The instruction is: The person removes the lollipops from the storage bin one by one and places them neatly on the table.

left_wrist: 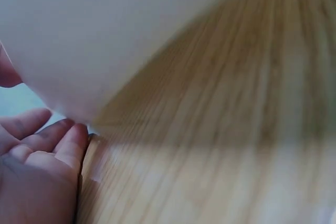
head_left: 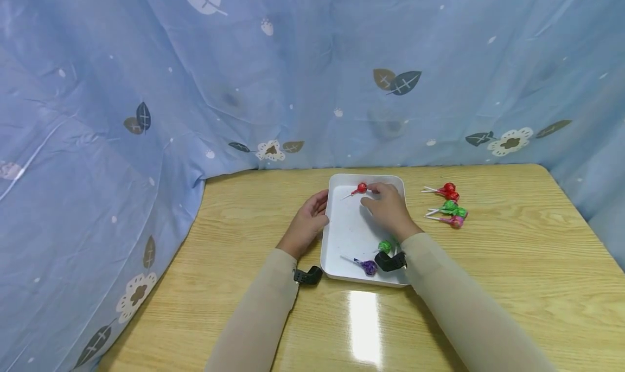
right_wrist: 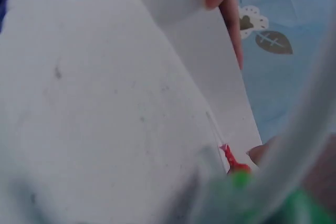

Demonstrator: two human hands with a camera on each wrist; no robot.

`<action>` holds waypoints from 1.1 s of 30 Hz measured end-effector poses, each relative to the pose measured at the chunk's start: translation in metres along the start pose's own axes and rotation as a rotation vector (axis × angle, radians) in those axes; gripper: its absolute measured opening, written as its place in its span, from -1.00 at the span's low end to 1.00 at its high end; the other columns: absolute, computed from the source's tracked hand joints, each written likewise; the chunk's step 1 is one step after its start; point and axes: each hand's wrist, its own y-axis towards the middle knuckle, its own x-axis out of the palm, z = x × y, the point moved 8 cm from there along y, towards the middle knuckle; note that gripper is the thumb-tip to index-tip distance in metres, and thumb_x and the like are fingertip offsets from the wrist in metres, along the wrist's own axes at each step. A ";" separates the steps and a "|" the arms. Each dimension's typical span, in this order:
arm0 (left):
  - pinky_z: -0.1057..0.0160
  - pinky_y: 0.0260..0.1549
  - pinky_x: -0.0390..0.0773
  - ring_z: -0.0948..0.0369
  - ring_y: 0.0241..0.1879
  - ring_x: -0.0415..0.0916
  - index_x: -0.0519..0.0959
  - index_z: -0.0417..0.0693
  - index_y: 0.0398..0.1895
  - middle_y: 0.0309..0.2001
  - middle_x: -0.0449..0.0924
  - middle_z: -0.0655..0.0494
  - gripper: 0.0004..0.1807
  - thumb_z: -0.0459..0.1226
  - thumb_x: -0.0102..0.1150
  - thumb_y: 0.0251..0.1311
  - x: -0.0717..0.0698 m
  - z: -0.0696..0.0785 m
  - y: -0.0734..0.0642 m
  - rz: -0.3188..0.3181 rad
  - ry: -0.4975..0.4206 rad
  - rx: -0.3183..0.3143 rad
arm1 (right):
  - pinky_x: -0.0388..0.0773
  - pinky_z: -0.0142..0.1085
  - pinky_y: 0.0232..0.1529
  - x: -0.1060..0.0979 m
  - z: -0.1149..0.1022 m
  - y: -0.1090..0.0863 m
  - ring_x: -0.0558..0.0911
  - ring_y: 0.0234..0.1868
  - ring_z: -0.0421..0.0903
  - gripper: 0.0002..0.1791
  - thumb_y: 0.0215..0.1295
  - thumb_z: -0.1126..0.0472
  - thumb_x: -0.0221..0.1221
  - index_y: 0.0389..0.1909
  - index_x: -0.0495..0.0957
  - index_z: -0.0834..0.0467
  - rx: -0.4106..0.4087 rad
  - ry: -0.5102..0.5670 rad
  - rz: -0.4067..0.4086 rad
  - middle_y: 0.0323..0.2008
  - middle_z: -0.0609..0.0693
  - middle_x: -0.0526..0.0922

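My left hand is at the left side of a white tray. Its thumb laps over the rim while the fingers lie along the outer wall, where the left wrist view shows the fingertips against it. Inside the tray's far part, my right hand has thumb and index finger spread apart. The index fingertip is right beside the red head of a lollipop, whose white stick points left. Nearer the front lie a green lollipop, partly covered by the right wrist's camera, and a purple lollipop.
Right of the tray, on the wooden table, several wrapped lollipops lie in a cluster: red lollipops, green lollipops and a pink lollipop. A blue patterned curtain hangs along the back and sides.
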 end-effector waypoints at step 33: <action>0.22 0.24 0.25 0.08 0.36 0.13 0.05 -0.18 0.47 0.42 0.11 -0.06 -0.29 -0.50 -0.01 0.25 0.000 0.009 -0.001 -0.026 0.003 -0.025 | 0.14 0.01 0.32 0.022 -0.020 -0.007 0.17 0.36 0.06 -0.29 0.20 0.03 0.25 0.36 0.25 0.08 -0.297 -0.270 -0.172 0.42 0.00 0.09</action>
